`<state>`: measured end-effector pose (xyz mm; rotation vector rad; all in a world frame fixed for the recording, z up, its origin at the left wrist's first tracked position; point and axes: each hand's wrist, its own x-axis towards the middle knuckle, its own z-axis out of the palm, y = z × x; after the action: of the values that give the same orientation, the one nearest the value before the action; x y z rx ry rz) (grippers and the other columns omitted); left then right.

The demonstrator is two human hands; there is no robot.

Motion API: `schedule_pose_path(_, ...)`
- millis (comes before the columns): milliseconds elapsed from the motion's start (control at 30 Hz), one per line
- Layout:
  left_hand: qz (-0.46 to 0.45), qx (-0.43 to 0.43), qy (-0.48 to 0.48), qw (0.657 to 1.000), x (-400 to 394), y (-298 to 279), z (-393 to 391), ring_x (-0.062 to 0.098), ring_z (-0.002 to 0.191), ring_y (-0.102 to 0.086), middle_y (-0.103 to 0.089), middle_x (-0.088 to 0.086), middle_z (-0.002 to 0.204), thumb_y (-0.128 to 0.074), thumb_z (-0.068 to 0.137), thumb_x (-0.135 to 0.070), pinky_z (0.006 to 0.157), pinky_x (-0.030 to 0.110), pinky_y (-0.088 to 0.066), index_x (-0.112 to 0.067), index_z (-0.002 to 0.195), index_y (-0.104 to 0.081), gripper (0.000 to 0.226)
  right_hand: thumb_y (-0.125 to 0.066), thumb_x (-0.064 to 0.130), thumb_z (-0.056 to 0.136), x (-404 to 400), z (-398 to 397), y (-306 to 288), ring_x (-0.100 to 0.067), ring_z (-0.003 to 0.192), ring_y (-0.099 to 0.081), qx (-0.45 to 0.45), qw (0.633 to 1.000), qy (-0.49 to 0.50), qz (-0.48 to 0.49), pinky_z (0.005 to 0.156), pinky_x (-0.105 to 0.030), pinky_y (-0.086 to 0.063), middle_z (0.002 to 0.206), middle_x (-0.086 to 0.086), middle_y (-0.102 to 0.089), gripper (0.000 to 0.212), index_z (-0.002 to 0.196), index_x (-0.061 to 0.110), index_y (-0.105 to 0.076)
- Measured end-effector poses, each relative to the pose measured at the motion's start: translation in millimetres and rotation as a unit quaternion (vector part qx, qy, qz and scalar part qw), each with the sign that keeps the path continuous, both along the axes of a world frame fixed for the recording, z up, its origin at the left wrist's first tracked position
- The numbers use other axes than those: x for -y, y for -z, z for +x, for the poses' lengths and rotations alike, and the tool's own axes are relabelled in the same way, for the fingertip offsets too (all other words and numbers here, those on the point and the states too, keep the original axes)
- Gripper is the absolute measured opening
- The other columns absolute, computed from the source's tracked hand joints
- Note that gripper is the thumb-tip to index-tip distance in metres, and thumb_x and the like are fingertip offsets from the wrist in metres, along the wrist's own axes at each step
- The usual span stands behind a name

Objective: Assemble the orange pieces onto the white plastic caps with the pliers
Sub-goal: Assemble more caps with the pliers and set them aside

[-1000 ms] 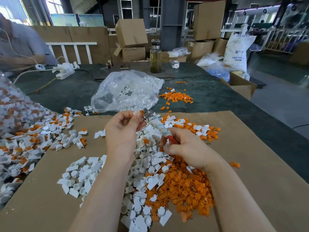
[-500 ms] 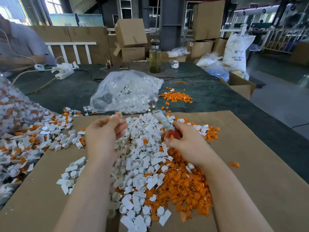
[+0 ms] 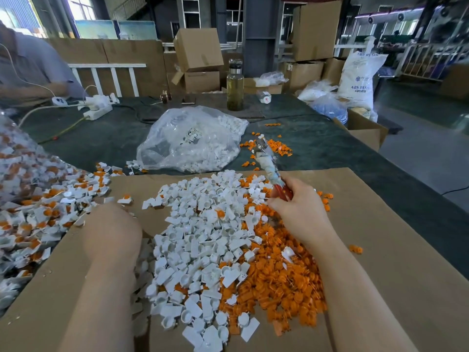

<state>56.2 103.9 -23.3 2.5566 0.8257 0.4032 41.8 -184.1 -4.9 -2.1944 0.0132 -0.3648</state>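
Right hand point(image 3: 302, 212) grips pliers point(image 3: 269, 166) raised, ready; left hand point(image 3: 114, 219), fingers hidden, grasp indeterminable, reaches beside white plastic caps point(image 3: 203, 237).

Mixed orange pieces point(image 3: 279, 280), white caps point(image 3: 200, 240), raised pliers point(image 3: 266, 161)

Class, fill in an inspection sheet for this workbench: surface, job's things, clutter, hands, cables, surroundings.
Surface: brown cardboard sheet on dark table cover.
Job's things: white caps heaped beside orange pieces; pliers raised, pointing away.
Clutter: clear bag of caps, bottle, finished pieces at left.
Hands: right hand grips pliers; left hand blurred, fingers hidden.
Cables: power strip with white leads.
Surroundings: cardboard boxes, resin sack, a seated person.
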Motion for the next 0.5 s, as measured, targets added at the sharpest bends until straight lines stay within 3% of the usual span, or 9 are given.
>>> schedule_pose_path(133, 0.079, -0.034, 0.017, 0.996, 7, -2, -2, 0.04, 0.117, -0.052, -0.056, 0.024, 0.129, -0.057, 0.092, -0.009, 0.089, 0.047, -0.048, -0.001, 0.113, -0.066, 0.024, -0.062, 0.019, 0.084, 0, 2, 4, -0.019, 0.058, -0.057, -0.01, 1.0, 0.014, -0.012, 0.054, -0.039, -0.047, 0.066, -0.001, -0.062, 0.007, 0.08, 0.023, -0.058)
schedule_pose_path(267, 0.102, -0.008, 0.11, 0.989, 26, -6, -2, 0.036, 0.1, -0.061, -0.067, 0.015, 0.108, -0.055, 0.095, -0.022, 0.083, 0.042, -0.053, -0.014, 0.111, -0.073, 0.025, -0.058, 0.019, 0.085, 1, 6, 7, -0.014, 0.05, -0.049, -0.022, 0.999, 0.036, -0.015, 0.048, -0.034, -0.038, 0.067, -0.008, -0.062, 0.008, 0.081, 0.013, -0.061)
schedule_pose_path(400, 0.089, -0.065, 0.166, 0.98, 46, -4, -1, 0.03, 0.106, -0.061, -0.066, 0.008, 0.119, -0.056, 0.097, -0.03, 0.087, 0.038, -0.052, -0.025, 0.114, -0.071, 0.023, -0.057, 0.022, 0.086, 6, 7, 10, -0.016, 0.052, -0.048, -0.056, 0.996, 0.059, -0.034, 0.048, -0.029, -0.035, 0.06, -0.004, -0.056, 0.017, 0.077, 0.009, -0.061)
schedule_pose_path(500, 0.022, -0.063, 0.176, 0.982, 45, -4, 1, 0.027, 0.104, -0.062, -0.068, 0.004, 0.114, -0.063, 0.094, -0.03, 0.09, 0.04, -0.053, -0.028, 0.11, -0.07, 0.018, -0.058, 0.023, 0.086, 10, 7, 11, -0.016, 0.053, -0.051, -0.097, 0.991, 0.056, -0.068, 0.047, -0.025, -0.032, 0.059, -0.001, -0.056, 0.019, 0.069, 0.015, -0.057)
